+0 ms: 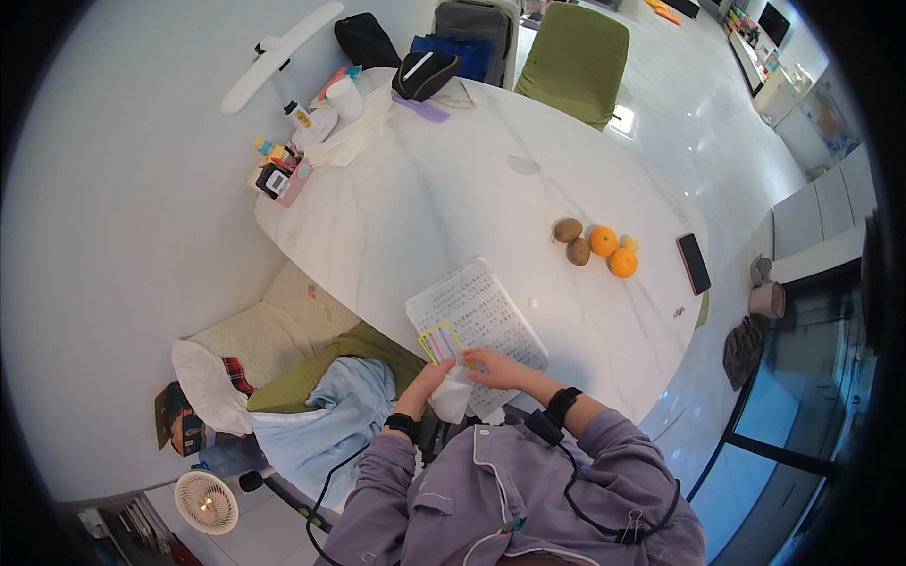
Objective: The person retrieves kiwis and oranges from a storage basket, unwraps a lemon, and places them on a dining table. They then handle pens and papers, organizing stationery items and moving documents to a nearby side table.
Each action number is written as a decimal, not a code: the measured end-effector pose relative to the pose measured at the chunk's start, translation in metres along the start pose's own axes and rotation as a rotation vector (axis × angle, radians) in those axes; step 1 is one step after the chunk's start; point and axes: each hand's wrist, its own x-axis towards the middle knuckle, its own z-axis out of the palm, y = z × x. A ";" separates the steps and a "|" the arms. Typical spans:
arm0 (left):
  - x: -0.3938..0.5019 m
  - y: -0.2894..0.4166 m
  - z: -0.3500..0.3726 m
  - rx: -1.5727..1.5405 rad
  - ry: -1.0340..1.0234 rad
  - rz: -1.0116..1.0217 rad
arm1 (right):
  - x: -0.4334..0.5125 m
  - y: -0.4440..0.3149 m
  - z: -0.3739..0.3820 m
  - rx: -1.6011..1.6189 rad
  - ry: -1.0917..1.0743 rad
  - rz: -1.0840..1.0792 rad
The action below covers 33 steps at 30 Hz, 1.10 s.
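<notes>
My left hand (427, 382) and my right hand (495, 369) meet at the near edge of a white table. Between them hangs a soft white crumpled piece (451, 396), perhaps thin plastic or tissue. My left thumb and fingers grip it from the left; my right fingertips bend in at its top, and their exact hold is unclear. Just beyond the fingertips are yellow-edged printed cards (444, 344); whether they are held or lying there cannot be told. Under both hands lies an open notebook (481, 304) covered in handwriting.
Two kiwis (568, 230), oranges (603, 241) and a phone (694, 264) rest on the marbled table (453, 198). A pen holder (290, 185), white cup (345, 99) and black pouch (425, 74) stand along its far left. A cloth-draped chair (354, 382) is at my left.
</notes>
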 end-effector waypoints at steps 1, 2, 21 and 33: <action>0.003 -0.004 -0.001 0.025 0.011 0.052 | -0.003 0.004 -0.005 0.104 0.045 0.001; 0.005 -0.007 -0.001 0.045 0.036 0.083 | -0.005 0.009 -0.006 -0.031 0.374 0.041; 0.016 -0.006 -0.014 0.289 0.079 0.209 | -0.018 0.041 -0.069 -0.191 0.763 0.198; 0.044 0.043 0.000 0.137 0.267 0.296 | 0.008 0.078 -0.117 -0.349 0.466 0.218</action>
